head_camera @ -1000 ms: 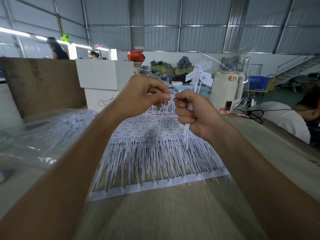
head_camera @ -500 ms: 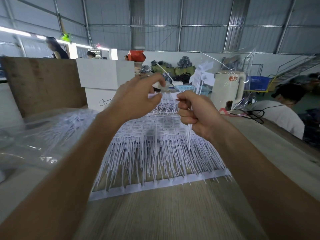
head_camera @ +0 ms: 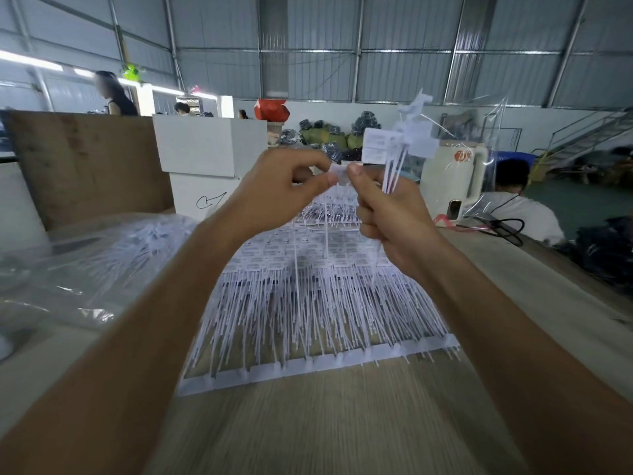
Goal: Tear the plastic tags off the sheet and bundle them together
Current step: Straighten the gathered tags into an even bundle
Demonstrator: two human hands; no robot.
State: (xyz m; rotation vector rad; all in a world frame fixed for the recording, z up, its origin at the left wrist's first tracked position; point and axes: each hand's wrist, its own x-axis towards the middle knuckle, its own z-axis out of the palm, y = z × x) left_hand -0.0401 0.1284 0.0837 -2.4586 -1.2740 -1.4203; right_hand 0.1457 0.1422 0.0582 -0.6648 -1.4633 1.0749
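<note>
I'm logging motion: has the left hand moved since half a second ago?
Yes. The left hand has closed toward the right hand: its forefinger, earlier raised level with the white box top, now sits lower, pinching a tag.

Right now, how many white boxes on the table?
2: a larger white box stacked on a smaller white box, far left of the hands. Others may be hidden.

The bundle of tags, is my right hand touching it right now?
Touching. The head view shows the right hand with fingers curled round the bundle of tags, whose stems pass into its grip.
</note>
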